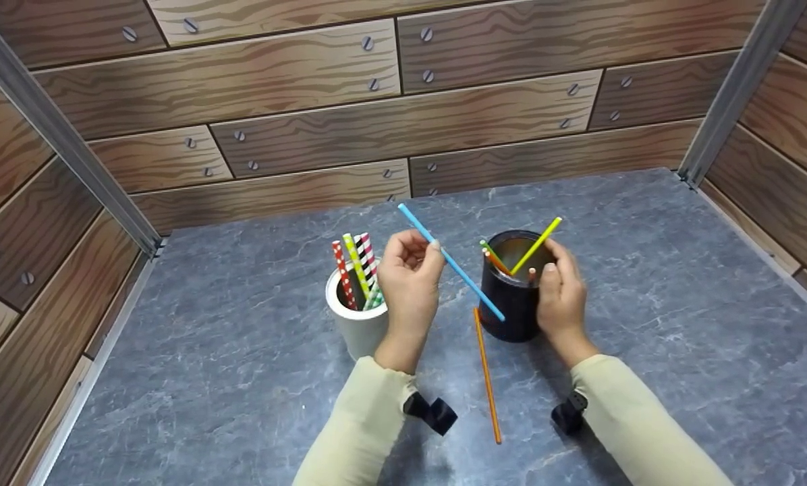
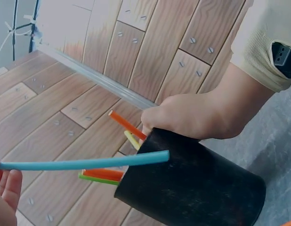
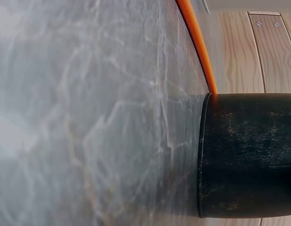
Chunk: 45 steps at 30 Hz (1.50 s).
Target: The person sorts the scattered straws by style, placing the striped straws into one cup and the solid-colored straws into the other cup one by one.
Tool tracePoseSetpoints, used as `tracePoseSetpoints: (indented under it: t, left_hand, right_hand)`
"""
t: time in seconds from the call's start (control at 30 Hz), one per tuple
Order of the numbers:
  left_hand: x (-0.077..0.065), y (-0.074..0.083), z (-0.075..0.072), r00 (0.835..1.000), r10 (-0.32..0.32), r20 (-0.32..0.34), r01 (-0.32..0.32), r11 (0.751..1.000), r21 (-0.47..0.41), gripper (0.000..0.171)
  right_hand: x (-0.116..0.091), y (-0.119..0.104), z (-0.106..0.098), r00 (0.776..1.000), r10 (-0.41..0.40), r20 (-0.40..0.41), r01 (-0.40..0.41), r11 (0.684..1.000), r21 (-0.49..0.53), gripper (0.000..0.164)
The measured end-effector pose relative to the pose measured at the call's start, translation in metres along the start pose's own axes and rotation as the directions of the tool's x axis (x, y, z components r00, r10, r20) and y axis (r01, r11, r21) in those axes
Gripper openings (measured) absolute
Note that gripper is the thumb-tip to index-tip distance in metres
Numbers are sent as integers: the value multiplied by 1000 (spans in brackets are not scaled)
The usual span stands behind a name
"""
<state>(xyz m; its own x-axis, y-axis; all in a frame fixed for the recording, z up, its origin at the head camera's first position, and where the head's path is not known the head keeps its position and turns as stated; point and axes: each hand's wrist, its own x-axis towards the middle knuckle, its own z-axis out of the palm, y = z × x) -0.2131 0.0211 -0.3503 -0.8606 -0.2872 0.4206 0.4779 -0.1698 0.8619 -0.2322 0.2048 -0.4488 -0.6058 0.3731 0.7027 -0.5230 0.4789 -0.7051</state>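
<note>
Between thumb and fingers my left hand (image 1: 413, 280) pinches a light blue straw (image 1: 454, 263), which slants down to the right. Its lower end overlaps the front of a black cup (image 1: 511, 314) in the head view; the left wrist view shows that end (image 2: 155, 157) beside the cup's wall. My right hand (image 1: 565, 297) holds the black cup from its right side, fingers over the rim. In the cup stand a yellow straw (image 1: 538, 243) and several orange and green ones. An orange straw (image 1: 488, 378) lies on the table by the cup's base.
Left of my left hand stands a white cup (image 1: 356, 327) with several patterned straws, among them a red dotted straw (image 1: 343, 273). Wood-patterned walls (image 1: 309, 88) enclose the grey marbled table (image 1: 208, 351) at the back and both sides.
</note>
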Motion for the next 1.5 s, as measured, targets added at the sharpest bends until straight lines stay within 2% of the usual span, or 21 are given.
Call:
tracePoseSetpoints:
  t: [0.33, 0.43, 0.57, 0.8, 0.9, 1.03, 1.17, 1.5]
  left_hand:
    - [-5, 8, 3, 993, 94, -67, -103, 984, -145, 8]
    - [-7, 7, 4, 990, 123, -72, -135, 974, -180, 8]
    - [-11, 2, 7, 986, 157, -60, -165, 968, -186, 9]
    - [-18, -10, 10, 984, 176, -21, -177, 974, -143, 9]
    - [-20, -14, 11, 986, 164, -3, -163, 980, -118, 10]
    - [-23, -19, 12, 989, 142, 29, -141, 989, -52, 10]
    - [-26, -26, 13, 987, 149, 56, -150, 989, 11, 9]
    - [-31, -35, 16, 984, 161, 71, -165, 985, 49, 7]
  right_hand:
    - [-1, 0, -3, 999, 25, 23, -26, 1000, 11, 37]
    - [-1, 1, -2, 1000, 14, 13, -14, 1000, 7, 37]
    - [-1, 1, -2, 1000, 7, 2, -7, 1000, -2, 37]
    - [-1, -3, -2, 1000, 12, -2, -12, 1000, -9, 37]
    - [-1, -2, -2, 1000, -4, -4, 4, 1000, 6, 37]
    - [0, -1, -3, 1000, -11, -1, 11, 1000, 20, 36]
    - [-1, -1, -3, 1000, 0, 8, 0, 1000, 29, 36]
    - [0, -3, -3, 1000, -1, 12, 0, 1000, 23, 37]
